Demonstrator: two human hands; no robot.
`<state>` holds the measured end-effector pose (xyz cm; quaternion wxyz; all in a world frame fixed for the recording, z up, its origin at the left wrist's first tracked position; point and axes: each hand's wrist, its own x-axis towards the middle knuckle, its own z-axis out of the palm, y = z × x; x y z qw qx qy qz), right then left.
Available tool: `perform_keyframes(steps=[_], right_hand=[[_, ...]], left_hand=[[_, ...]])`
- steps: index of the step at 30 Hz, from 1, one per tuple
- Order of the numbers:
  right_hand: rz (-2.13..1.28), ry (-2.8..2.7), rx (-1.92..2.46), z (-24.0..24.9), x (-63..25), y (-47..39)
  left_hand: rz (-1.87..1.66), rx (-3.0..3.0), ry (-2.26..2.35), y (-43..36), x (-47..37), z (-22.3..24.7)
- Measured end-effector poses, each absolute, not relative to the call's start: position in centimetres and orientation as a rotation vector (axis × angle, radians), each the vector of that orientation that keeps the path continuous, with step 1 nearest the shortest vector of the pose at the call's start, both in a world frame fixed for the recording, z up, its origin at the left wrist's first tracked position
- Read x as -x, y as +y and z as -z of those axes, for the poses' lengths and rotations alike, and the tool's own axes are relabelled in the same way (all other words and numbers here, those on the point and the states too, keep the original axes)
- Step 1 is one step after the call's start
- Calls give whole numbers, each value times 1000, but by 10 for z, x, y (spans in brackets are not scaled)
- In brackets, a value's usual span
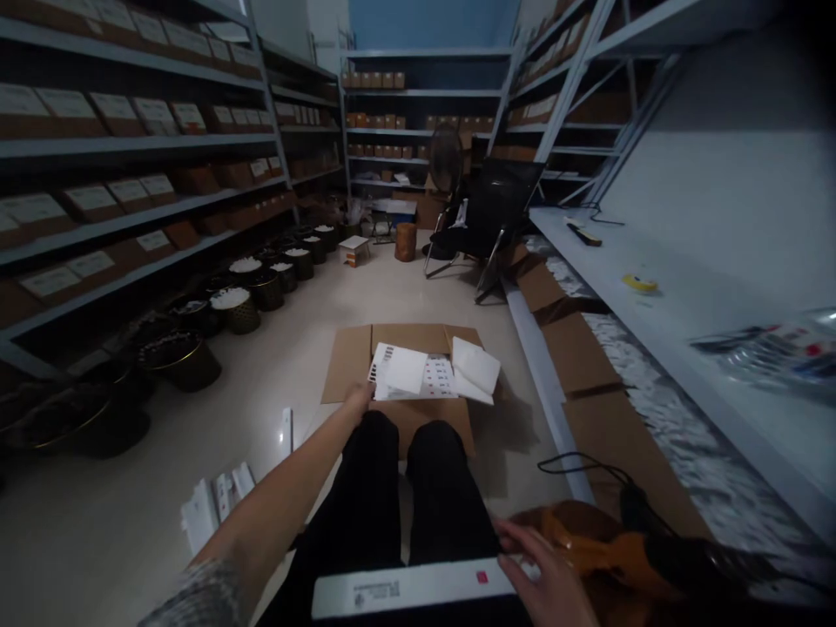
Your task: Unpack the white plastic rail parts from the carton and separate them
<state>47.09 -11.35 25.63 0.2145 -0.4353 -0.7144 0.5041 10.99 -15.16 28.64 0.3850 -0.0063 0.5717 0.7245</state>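
My right hand [545,570] grips the right end of a long, narrow white box [405,589] lying across my lap. The box has dark print near its left end and a small red mark towards the right. Ahead of my knees, an open cardboard carton [431,421] holds white printed pieces [439,374], with a blank white sheet [403,369] on top. A folded white piece [475,367] leans over the carton's right side. At the carton's near left corner is my left hand [357,402], its fingers closed against the edge of the white pieces; what they pinch is hidden.
Several white strip-like boxes [219,505] lie on the floor at left. Dark pots [235,311] line the left shelving [131,144]. An orange tool [607,557] with a cable sits at lower right, beside a white bench [666,348]. A black chair [493,213] stands farther back.
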Motion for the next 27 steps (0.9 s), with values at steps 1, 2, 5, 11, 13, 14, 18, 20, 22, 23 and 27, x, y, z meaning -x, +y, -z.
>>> perform_keyframes(steps=[1, 2, 5, 11, 13, 14, 18, 20, 22, 23, 27], right_hand=[[-1363, -2030, 1215, -255, -477, -112], [-1330, -2052, 1238, -253, -482, -111], [-1292, -1991, 1317, -248, -490, -108], [-1535, -1422, 1439, -247, -483, -111], [-1576, -1237, 1396, -251, -477, -116], [-1591, -1165, 1368, -254, -474, -119], [-1756, -1068, 1280, -264, -441, -135], [-1905, -1136, 1202, -270, -415, -143], [-2014, -1216, 1123, -276, -388, -149], [-2049, -1250, 1091, -280, -376, -151], [-2078, -1344, 1028, -291, -343, -148]], left_hand=[[-1770, -34, 1473, -159, -124, -286], [-1677, -121, 1485, -168, -141, -286], [-1293, -630, 1471, -209, -205, -283], [-846, -1282, 1622, -271, -281, -254], [-784, -1299, 1699, -268, -277, -251], [-782, -1297, 1734, -265, -273, -253], [-923, -1150, 1737, -250, -257, -267], [-1042, -1021, 1632, -247, -255, -273], [-1144, -903, 1498, -246, -254, -277], [-1186, -861, 1437, -245, -253, -278], [-1326, -775, 1306, -245, -246, -282]])
